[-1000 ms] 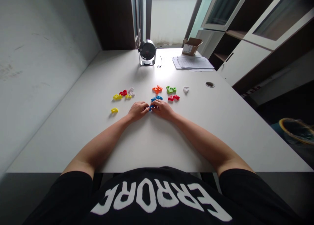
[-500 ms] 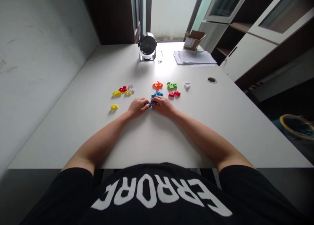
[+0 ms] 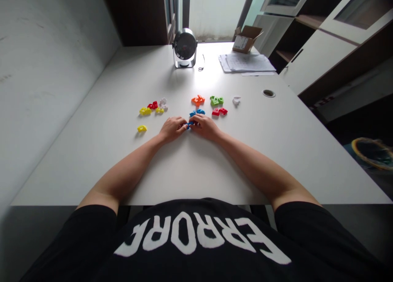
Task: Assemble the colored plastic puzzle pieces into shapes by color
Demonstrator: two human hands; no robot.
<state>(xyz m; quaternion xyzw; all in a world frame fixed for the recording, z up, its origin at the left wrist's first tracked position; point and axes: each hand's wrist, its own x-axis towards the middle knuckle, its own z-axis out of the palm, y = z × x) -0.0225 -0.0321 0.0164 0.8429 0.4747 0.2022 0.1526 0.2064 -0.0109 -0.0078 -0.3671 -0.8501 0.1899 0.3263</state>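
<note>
Blue plastic piece [image 3: 189, 125] sits btw both hands, just above the white surface [image 3: 76, 159], mostly hidden by fingers, so its exact shape can't be made out. L hand [image 3: 172, 129] and R hand [image 3: 205, 127] come in from either side, fingertips meeting at the piece. Grip on both is narrow, curled in around that one small part; can't tell which hand bears it or how firmly. Forearms lie low toward the surface, which suits fine work: a part this small likely handles best w/ fingertips only, wrists steady, pressure light so it doesn't flip out.

Two more blue pieces [image 3: 197, 112] lie just ahead of R hand. Further ahead, orange pieces [image 3: 197, 100], green pieces [image 3: 216, 101], red pieces [image 3: 219, 111] and a white piece [image 3: 236, 101] spread to the right. On the left: yellow piece [image 3: 141, 128] alone, then a small cluster of yellow, red and white pieces [image 3: 152, 108]. Far end: desk fan [image 3: 184, 45], papers [image 3: 245, 62], cardboard box [image 3: 245, 40].
</note>
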